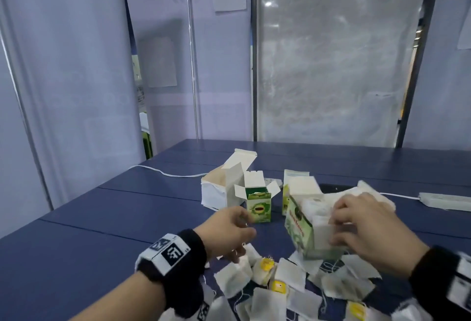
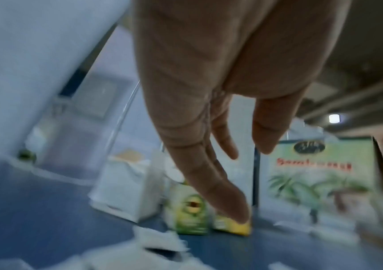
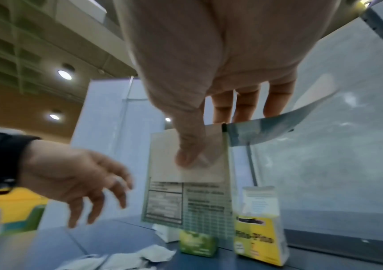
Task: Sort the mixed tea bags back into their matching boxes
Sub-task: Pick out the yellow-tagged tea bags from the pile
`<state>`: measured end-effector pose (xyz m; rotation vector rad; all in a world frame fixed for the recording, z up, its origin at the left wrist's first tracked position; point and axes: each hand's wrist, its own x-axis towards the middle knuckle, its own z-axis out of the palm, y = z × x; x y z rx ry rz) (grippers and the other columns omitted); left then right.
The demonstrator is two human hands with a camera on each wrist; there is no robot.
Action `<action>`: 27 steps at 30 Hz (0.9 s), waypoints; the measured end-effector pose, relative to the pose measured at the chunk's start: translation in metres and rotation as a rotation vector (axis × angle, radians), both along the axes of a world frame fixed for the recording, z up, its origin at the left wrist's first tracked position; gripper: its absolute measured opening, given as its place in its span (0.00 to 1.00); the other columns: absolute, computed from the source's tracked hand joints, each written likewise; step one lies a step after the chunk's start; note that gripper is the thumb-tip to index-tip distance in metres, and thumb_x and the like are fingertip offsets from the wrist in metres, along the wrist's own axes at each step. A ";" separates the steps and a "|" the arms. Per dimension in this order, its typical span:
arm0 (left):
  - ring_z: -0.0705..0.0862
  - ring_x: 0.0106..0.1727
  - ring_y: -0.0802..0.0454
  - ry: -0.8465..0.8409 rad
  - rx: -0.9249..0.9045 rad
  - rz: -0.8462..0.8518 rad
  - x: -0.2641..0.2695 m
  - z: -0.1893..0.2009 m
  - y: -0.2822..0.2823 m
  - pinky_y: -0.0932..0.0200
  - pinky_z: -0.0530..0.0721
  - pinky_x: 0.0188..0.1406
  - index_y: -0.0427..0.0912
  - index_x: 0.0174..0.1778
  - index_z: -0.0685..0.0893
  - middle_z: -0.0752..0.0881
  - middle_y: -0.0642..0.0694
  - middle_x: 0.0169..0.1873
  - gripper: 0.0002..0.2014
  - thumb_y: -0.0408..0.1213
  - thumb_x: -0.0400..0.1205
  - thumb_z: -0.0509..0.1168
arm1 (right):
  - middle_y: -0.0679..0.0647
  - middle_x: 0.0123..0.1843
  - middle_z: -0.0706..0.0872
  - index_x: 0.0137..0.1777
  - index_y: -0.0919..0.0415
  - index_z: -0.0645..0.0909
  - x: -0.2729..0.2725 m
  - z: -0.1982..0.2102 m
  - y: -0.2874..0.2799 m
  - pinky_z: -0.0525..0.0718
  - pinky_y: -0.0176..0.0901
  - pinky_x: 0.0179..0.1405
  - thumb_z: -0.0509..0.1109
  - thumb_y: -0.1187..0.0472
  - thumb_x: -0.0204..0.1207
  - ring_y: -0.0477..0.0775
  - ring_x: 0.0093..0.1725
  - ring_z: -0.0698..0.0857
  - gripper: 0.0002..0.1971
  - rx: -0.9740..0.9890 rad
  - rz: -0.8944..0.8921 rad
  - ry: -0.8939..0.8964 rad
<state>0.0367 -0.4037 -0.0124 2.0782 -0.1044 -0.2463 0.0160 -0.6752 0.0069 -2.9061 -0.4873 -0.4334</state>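
Now: the sorting is mid-way, by my reading — many tea bags remain loose on the desk (image 1: pixel 107 208).
Right hand: the right hand (image 1: pixel 367 221) is at the open top of the large green box (image 1: pixel 303 234), which is tilted and lifted off the desk; the thumb presses a white tea bag (image 3: pixel 185 157) flat against the box wall while the other fingers (image 3: pixel 247 106) hook over the rim, so the fingers are clamped on box and bag together.
Left hand: the left hand (image 1: pixel 226 229) hovers just above the near pile, fingers apart and loosely bent, holding nothing that I can see.
Pile: the loose tea bags (image 1: pixel 265 285) lie spread on the desk in front of the person, some with yellow tags (image 1: pixel 267 264), most plain white.
Other boxes: a small green box (image 1: pixel 258 206) stands open beyond the left hand; a white box (image 1: pixel 219 188) with its lid up sits behind it; a yellow box (image 3: pixel 259 235) stands just beside the small green one.
Doing it well: slide the bag fully down inside before letting go — a bag caught on the rim will likely spill when the tilted box is set down.
Next pick: probably take one bag at a time, since the strings look apt to tangle.
Matching: check the tag colour against the box first.
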 end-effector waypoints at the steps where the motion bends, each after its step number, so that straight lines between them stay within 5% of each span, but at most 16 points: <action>1: 0.83 0.36 0.51 -0.068 0.249 -0.030 0.007 -0.002 0.015 0.60 0.84 0.30 0.44 0.58 0.80 0.85 0.43 0.50 0.11 0.36 0.80 0.65 | 0.33 0.49 0.78 0.36 0.38 0.81 0.017 0.003 -0.003 0.73 0.48 0.54 0.73 0.44 0.71 0.45 0.52 0.72 0.05 -0.026 -0.063 -0.024; 3: 0.83 0.53 0.51 -0.106 0.678 -0.111 0.015 -0.014 0.043 0.59 0.83 0.50 0.49 0.60 0.83 0.83 0.48 0.58 0.14 0.40 0.79 0.64 | 0.39 0.54 0.80 0.47 0.41 0.86 0.050 -0.003 -0.015 0.76 0.48 0.53 0.69 0.48 0.74 0.50 0.55 0.74 0.05 -0.138 -0.193 -0.048; 6: 0.80 0.62 0.51 -0.005 0.882 -0.182 0.014 -0.034 0.075 0.63 0.77 0.57 0.54 0.62 0.83 0.81 0.52 0.62 0.16 0.44 0.78 0.65 | 0.45 0.52 0.82 0.45 0.43 0.85 0.087 -0.023 -0.032 0.77 0.46 0.51 0.67 0.52 0.75 0.54 0.53 0.77 0.06 -0.193 -0.343 0.014; 8: 0.81 0.60 0.51 0.048 0.889 -0.218 0.010 -0.044 0.087 0.62 0.79 0.57 0.56 0.62 0.83 0.82 0.52 0.61 0.17 0.44 0.76 0.66 | 0.46 0.44 0.80 0.28 0.47 0.78 0.105 -0.038 -0.040 0.75 0.44 0.46 0.66 0.57 0.74 0.54 0.48 0.75 0.12 -0.174 -0.375 0.054; 10: 0.82 0.58 0.51 0.045 0.887 -0.240 0.009 -0.051 0.093 0.61 0.80 0.57 0.56 0.61 0.84 0.81 0.52 0.60 0.17 0.46 0.76 0.68 | 0.46 0.42 0.77 0.25 0.50 0.72 0.115 -0.048 -0.041 0.74 0.44 0.46 0.64 0.61 0.73 0.53 0.46 0.72 0.15 -0.199 -0.378 0.120; 13: 0.82 0.55 0.53 0.041 0.877 -0.238 0.010 -0.051 0.093 0.63 0.79 0.53 0.57 0.60 0.84 0.81 0.53 0.59 0.16 0.46 0.75 0.68 | 0.48 0.55 0.81 0.49 0.39 0.82 0.116 -0.051 -0.040 0.75 0.47 0.55 0.64 0.57 0.76 0.55 0.58 0.75 0.10 -0.206 -0.373 0.114; 15: 0.81 0.57 0.53 0.011 0.873 -0.206 0.015 -0.044 0.090 0.62 0.79 0.55 0.55 0.58 0.84 0.82 0.52 0.59 0.14 0.47 0.76 0.68 | 0.48 0.66 0.78 0.63 0.39 0.79 0.113 -0.049 -0.038 0.74 0.50 0.60 0.66 0.52 0.76 0.57 0.64 0.74 0.15 -0.219 -0.365 0.016; 18: 0.80 0.58 0.53 -0.117 0.840 -0.190 0.026 -0.034 0.073 0.59 0.79 0.58 0.52 0.53 0.87 0.81 0.53 0.55 0.10 0.46 0.78 0.67 | 0.46 0.64 0.80 0.61 0.41 0.81 0.096 -0.048 -0.018 0.76 0.49 0.61 0.68 0.52 0.76 0.55 0.62 0.76 0.14 -0.124 -0.178 -0.093; 23: 0.78 0.50 0.57 -0.139 0.731 -0.369 0.030 -0.043 0.008 0.61 0.77 0.52 0.53 0.57 0.86 0.82 0.53 0.54 0.14 0.50 0.77 0.68 | 0.42 0.66 0.78 0.68 0.40 0.77 0.060 -0.068 0.032 0.76 0.40 0.61 0.68 0.48 0.76 0.46 0.61 0.78 0.20 -0.171 0.166 0.507; 27: 0.82 0.57 0.49 -0.150 0.794 -0.359 0.034 -0.058 -0.023 0.60 0.79 0.51 0.50 0.58 0.86 0.85 0.50 0.56 0.16 0.50 0.76 0.69 | 0.43 0.67 0.78 0.67 0.42 0.80 0.052 -0.076 0.040 0.75 0.39 0.58 0.71 0.52 0.72 0.49 0.67 0.77 0.22 -0.189 0.128 0.592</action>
